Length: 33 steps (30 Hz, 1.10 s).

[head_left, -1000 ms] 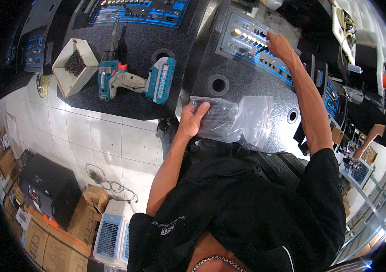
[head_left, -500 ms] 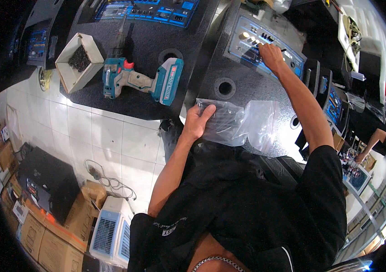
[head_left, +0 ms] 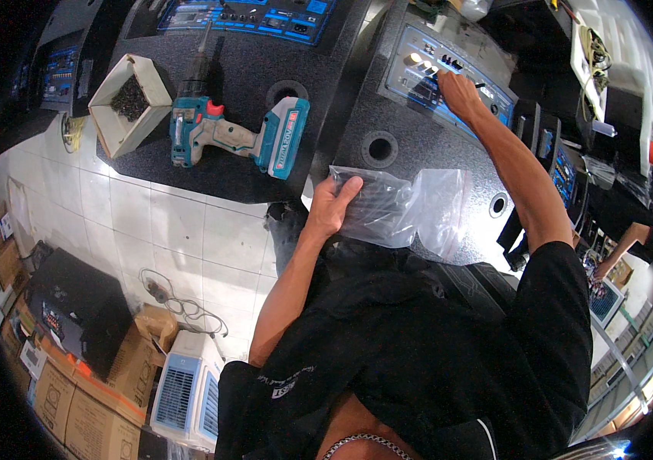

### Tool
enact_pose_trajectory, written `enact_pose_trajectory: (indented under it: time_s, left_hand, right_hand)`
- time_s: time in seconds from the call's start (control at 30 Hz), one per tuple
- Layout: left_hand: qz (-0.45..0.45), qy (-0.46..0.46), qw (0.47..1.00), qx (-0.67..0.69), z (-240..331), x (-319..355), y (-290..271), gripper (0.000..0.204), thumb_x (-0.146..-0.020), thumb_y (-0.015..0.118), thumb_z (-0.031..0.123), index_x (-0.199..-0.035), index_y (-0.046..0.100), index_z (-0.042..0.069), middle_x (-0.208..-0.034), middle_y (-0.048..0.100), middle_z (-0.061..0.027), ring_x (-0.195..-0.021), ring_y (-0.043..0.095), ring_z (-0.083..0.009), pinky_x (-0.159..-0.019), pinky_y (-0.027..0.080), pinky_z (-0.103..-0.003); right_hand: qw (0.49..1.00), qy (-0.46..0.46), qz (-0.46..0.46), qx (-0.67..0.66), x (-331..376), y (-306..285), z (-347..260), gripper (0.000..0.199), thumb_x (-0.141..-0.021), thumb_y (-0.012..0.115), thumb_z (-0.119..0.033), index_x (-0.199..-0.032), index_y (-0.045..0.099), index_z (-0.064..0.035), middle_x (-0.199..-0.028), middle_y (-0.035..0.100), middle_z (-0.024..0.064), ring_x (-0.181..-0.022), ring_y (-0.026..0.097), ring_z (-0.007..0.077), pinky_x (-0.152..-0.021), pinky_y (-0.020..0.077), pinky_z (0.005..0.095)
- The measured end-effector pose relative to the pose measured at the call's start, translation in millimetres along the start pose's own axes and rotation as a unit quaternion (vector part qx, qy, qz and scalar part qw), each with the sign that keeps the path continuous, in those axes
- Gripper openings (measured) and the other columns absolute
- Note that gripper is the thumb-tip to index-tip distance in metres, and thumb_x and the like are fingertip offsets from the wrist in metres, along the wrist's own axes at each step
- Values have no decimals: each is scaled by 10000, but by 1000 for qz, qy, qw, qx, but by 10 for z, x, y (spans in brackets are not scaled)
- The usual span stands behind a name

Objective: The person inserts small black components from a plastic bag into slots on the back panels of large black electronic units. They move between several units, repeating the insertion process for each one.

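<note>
My left hand (head_left: 332, 205) is closed on a clear plastic bag (head_left: 376, 201), the thumb lying on top of it. The bag stretches to the right over the near part of a black speaker cabinet (head_left: 357, 123). Higher up, my right hand (head_left: 460, 93) reaches to the cabinet's blue and silver control panel (head_left: 418, 73). Its fingers are pinched at a knob in the row, which they mostly cover. Beside them, pale round knobs (head_left: 416, 59) stand up from the panel.
A teal cordless drill (head_left: 223, 138) lies on another black cabinet (head_left: 211, 184) at left. Next to it, a white six-sided container (head_left: 131, 107) holds small dark screws. Boxes (head_left: 100, 418) and an air cooler (head_left: 185, 391) stand lower left. Another person's arm (head_left: 625, 249) shows far right.
My right forearm and elbow have shifted slightly to the right, while the fingers stay at the knobs. My left hand keeps its hold on the bag.
</note>
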<state>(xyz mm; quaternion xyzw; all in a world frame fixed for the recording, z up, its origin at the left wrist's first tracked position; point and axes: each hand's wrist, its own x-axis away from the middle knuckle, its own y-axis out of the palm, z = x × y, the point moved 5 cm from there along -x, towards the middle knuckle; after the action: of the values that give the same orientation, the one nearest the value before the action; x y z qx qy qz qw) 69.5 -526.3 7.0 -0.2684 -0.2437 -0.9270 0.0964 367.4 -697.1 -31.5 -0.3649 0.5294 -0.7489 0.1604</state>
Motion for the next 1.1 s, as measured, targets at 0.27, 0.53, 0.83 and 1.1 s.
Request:
enact_pose_trajectory:
  time_s: [0.27,0.53,0.83,1.1]
  left_hand:
    - [3,17,1000,21,-36,-13,-2,305,-906,566,267,-1006,623,-16,-929,641,-37,-840,567,-111,-780,453,-262]
    - [3,1,1000,16,-76,-26,-16,294,-905,569,267,-983,635,-9,-909,643,-27,-818,564,-99,-765,455,-257]
    - [17,20,1000,15,8,-13,7,302,-886,598,299,-961,628,8,-874,643,-16,-766,569,-87,-722,457,-249]
    - [12,2,1000,-9,-46,-29,-29,296,-901,577,263,-992,629,-14,-927,640,-31,-822,564,-101,-770,456,-249]
  right_hand:
    - [997,-65,-3,31,37,-140,126,89,-758,532,-40,-773,619,-28,-753,632,211,-734,640,365,-614,508,466]
    - [992,101,-77,-9,-68,-219,235,180,-705,607,-113,-853,652,-21,-931,653,195,-842,648,342,-701,526,439]
    - [929,222,-261,-138,-224,-136,387,151,-725,552,-127,-769,677,-53,-702,682,54,-627,664,155,-635,517,325]
    - [890,263,-278,-249,-236,69,571,142,-730,600,-163,-655,638,-48,-620,635,51,-503,585,142,-490,460,314]
